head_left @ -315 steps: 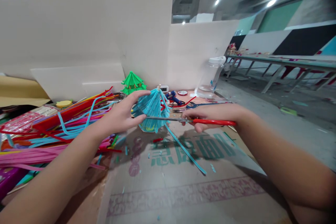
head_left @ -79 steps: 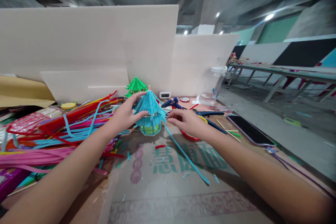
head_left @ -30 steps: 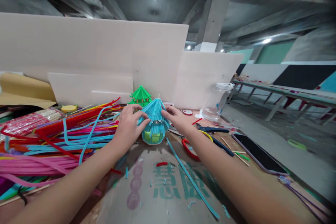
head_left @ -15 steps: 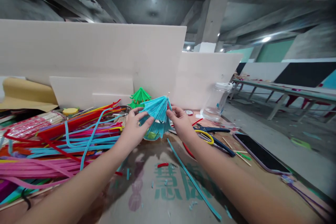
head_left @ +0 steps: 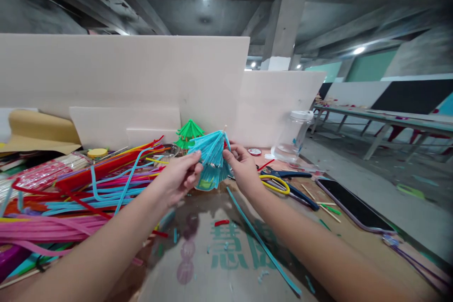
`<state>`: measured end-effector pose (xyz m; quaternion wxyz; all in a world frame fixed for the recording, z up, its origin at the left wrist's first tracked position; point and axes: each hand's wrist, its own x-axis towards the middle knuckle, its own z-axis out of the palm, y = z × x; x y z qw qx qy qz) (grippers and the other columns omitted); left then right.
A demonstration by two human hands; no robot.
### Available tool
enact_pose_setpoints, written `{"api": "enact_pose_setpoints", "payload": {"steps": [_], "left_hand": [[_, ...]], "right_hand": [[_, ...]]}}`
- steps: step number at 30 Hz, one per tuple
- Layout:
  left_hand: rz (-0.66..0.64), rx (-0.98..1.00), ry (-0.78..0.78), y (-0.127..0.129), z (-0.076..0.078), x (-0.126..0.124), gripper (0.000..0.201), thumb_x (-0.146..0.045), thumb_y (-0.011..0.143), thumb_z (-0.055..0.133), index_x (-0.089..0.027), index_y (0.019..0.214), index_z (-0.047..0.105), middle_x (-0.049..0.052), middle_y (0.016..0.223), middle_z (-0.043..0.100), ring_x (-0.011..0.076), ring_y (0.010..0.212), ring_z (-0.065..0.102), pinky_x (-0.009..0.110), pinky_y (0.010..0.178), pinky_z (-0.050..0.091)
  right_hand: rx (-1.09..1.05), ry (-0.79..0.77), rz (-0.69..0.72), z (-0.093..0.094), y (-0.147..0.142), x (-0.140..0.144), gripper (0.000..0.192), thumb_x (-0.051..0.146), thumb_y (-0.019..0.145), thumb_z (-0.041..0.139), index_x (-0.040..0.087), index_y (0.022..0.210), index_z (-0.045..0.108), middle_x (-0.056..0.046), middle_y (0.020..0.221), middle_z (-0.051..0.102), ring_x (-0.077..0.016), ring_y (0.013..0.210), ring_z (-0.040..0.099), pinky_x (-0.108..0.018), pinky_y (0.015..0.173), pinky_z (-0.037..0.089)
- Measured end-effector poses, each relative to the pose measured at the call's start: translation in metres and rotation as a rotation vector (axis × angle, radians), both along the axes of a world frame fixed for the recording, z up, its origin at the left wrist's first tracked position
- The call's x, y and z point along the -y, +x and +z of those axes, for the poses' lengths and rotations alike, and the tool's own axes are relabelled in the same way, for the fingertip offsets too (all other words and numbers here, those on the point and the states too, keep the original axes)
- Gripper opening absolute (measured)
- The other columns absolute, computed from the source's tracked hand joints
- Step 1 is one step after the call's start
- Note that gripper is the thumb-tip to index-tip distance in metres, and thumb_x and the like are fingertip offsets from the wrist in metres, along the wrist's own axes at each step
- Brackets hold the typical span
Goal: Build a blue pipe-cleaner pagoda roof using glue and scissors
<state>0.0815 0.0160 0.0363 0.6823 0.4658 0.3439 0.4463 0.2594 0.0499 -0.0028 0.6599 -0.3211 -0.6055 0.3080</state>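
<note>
A small cone-shaped umbrella of blue pipe cleaners (head_left: 211, 148) is held up in front of me, with a stick tip poking out at its top. My right hand (head_left: 242, 163) grips its right side between thumb and fingers. At its left edge my left hand (head_left: 184, 174) is closed, thumb and forefinger pinching the rim and the other fingers curled in. Behind it stands a similar green pipe-cleaner umbrella (head_left: 189, 133). A loose blue pipe cleaner (head_left: 262, 243) lies below my right forearm.
Bundled colored pipe cleaners (head_left: 46, 226) crowd the left side. To the right lie yellow-handled scissors (head_left: 279, 184), dark-handled pliers (head_left: 300, 196), thin sticks (head_left: 329, 212) and a phone (head_left: 354, 205). A clear plastic cup (head_left: 293, 137) stands farther back, before white boards (head_left: 141, 71).
My left hand's fingers were spread over the blue umbrella's left side; now they have curled in and the hand sits slightly lower and left. My right hand keeps its grip.
</note>
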Motion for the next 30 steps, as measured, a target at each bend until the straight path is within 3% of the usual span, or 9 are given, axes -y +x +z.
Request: {"api": "enact_pose_setpoints", "payload": {"steps": [8, 17, 25, 30], "left_hand": [[0.056, 0.323, -0.131, 0.011, -0.005, 0.005, 0.034, -0.027, 0.093, 0.056, -0.017, 0.064, 0.04, -0.009, 0.047, 0.04, 0.0003, 0.03, 0.032, 0.009, 0.03, 0.026], [0.013, 0.37, -0.192, 0.007, -0.001, 0.004, 0.044, -0.025, 0.101, 0.038, -0.016, 0.058, 0.041, -0.008, 0.041, 0.035, 0.0016, 0.027, 0.031, 0.012, 0.027, 0.025], [0.064, 0.167, -0.071, 0.01, -0.005, 0.006, 0.039, -0.036, 0.096, 0.05, -0.014, 0.063, 0.05, -0.005, 0.043, 0.046, 0.0016, 0.03, 0.035, 0.011, 0.03, 0.028], [0.058, 0.067, 0.085, 0.009, -0.015, 0.002, 0.03, -0.038, 0.08, 0.071, -0.015, 0.071, 0.054, -0.005, 0.052, 0.054, 0.0015, 0.033, 0.04, 0.011, 0.032, 0.03]], "right_hand": [[-0.007, -0.038, 0.052, 0.001, -0.008, 0.008, 0.027, 0.046, 0.077, 0.067, 0.021, 0.076, 0.058, -0.008, 0.126, 0.058, -0.0218, 0.116, 0.056, -0.035, 0.1, 0.043], [0.004, -0.02, 0.056, -0.002, -0.008, 0.006, 0.026, 0.046, 0.077, 0.067, 0.021, 0.075, 0.058, -0.008, 0.126, 0.058, -0.0233, 0.12, 0.054, -0.036, 0.101, 0.042], [-0.051, -0.053, 0.027, 0.01, 0.0, 0.005, 0.026, 0.046, 0.074, 0.068, 0.021, 0.077, 0.059, -0.005, 0.122, 0.061, -0.0205, 0.106, 0.061, -0.032, 0.09, 0.047], [-0.158, -0.14, 0.034, 0.014, 0.006, 0.002, 0.035, 0.051, 0.069, 0.071, 0.022, 0.083, 0.058, -0.003, 0.096, 0.069, -0.0187, 0.083, 0.063, -0.029, 0.068, 0.048]]}}
